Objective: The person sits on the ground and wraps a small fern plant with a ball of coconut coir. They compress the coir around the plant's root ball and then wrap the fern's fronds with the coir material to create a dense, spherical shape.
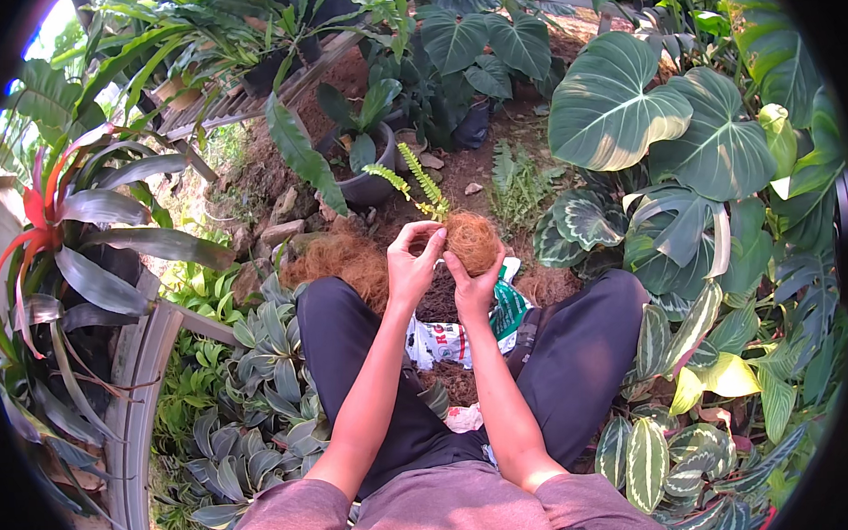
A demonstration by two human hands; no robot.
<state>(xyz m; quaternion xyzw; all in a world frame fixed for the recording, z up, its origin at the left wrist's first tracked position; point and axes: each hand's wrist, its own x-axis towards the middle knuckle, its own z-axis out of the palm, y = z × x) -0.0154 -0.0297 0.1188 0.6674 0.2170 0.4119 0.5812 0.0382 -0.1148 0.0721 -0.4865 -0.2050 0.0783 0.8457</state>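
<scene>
My right hand (pixel 478 283) cups a ball of brown coconut fibre (pixel 472 241) from below, thumb and fingers on its sides. A small fern (pixel 425 184) with yellow-green fronds rises at the ball's upper left. My left hand (pixel 415 258) is at the ball's left edge, just below the fern's base, thumb and forefinger tips together. Whether a strand is pinched there is too small to tell. Under both hands, between my knees, lies a white and green plastic bag (pixel 433 340) bearing writing, its mouth open over dark soil (pixel 443 299).
Loose coconut fibre (pixel 343 264) lies beyond my left knee, near several stones (pixel 283 231). A potted plant (pixel 364 162) stands ahead. Broad-leaved plants (pixel 614 104) crowd the right, and a red-centred bromeliad (pixel 40 215) grows at left by a grey rail (pixel 144 373).
</scene>
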